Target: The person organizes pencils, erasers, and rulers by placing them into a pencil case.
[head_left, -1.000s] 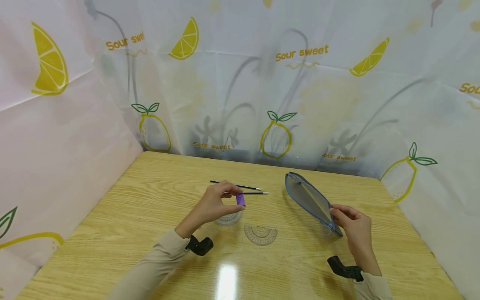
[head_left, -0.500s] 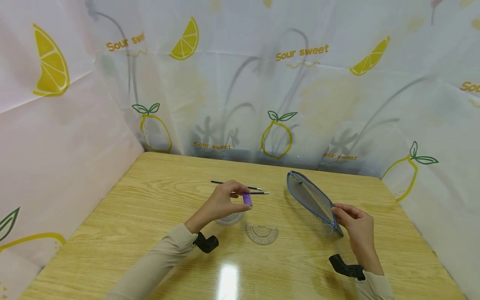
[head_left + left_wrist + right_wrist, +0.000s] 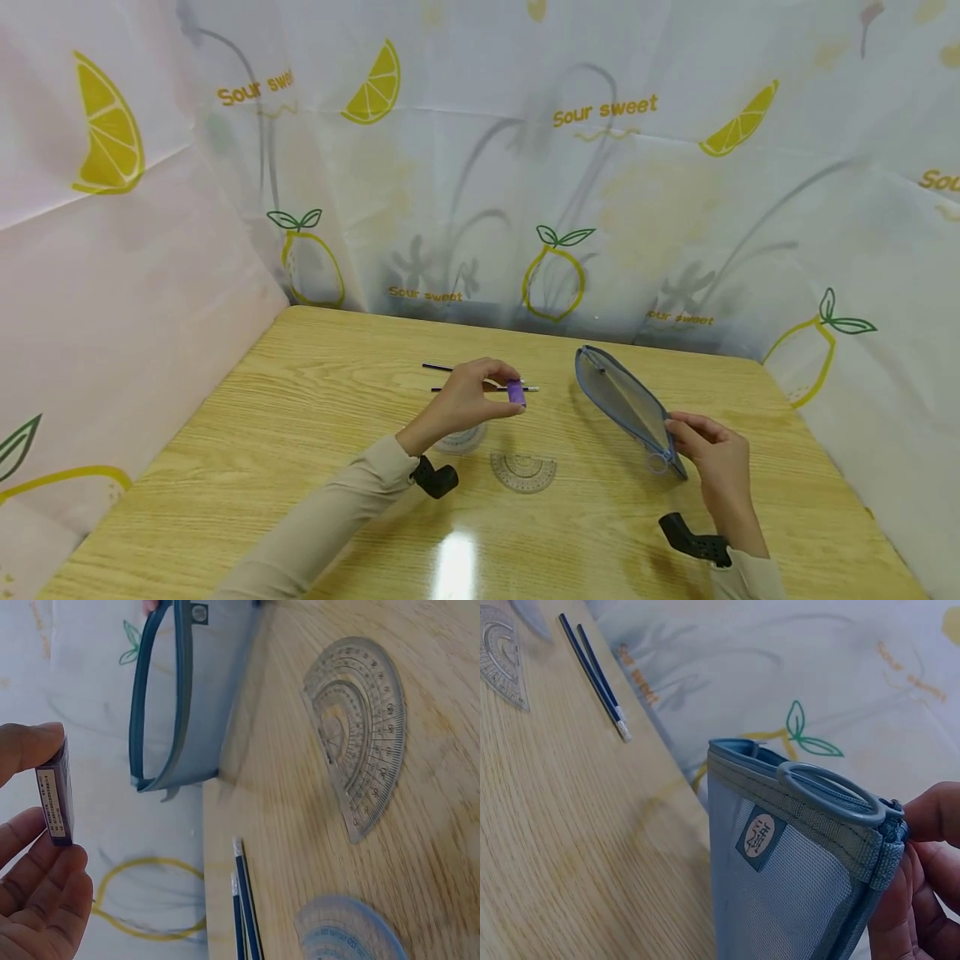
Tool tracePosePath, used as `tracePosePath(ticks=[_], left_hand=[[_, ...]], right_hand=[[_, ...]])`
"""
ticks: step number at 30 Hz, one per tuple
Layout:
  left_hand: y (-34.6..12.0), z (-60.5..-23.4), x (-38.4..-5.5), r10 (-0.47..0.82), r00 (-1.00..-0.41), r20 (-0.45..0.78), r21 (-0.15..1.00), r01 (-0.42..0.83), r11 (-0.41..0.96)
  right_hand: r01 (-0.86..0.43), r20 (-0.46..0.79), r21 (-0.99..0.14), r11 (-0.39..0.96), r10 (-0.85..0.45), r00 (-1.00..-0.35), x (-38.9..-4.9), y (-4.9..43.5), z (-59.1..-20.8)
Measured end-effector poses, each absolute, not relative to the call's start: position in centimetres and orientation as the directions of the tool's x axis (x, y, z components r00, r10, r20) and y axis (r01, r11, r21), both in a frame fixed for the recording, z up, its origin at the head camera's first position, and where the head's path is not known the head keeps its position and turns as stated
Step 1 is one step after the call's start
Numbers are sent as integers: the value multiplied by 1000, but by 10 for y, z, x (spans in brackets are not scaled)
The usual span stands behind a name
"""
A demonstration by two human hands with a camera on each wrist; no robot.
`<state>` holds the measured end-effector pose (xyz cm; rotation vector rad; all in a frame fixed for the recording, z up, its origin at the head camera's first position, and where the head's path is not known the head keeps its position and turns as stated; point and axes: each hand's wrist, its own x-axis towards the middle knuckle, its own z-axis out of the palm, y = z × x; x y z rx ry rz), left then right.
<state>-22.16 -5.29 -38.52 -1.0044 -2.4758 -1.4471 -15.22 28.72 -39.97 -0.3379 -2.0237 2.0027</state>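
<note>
My left hand (image 3: 468,400) pinches a small purple eraser (image 3: 517,393) between thumb and fingers, above the table near the pencils. In the left wrist view the eraser (image 3: 56,799) stands upright, a white printed label on its side. To the right, my right hand (image 3: 716,458) grips the near end of a blue mesh zipper pouch (image 3: 624,402). The pouch's mouth gapes along its top, still a hand's breadth or more from the eraser. In the right wrist view a ring-shaped zipper pull (image 3: 830,793) hangs at the gripped end of the pouch.
Two dark pencils (image 3: 437,367) with white ends lie behind my left hand, partly covered by it. A clear half-round protractor (image 3: 523,473) lies in the table's middle; another protractor (image 3: 460,440) lies below the left hand. Printed cloth walls border the table (image 3: 322,350).
My left hand has moved to the right with the eraser, nearer the pouch. The right hand and the pouch have hardly shifted.
</note>
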Motion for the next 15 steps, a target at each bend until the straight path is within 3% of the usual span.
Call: tracePosePath(ticks=[15], left_hand=[[-22, -384, -231, 481, -778, 403, 765, 575, 289]], right_hand=[[-29, 58, -995, 96, 318, -946, -155, 284, -399]])
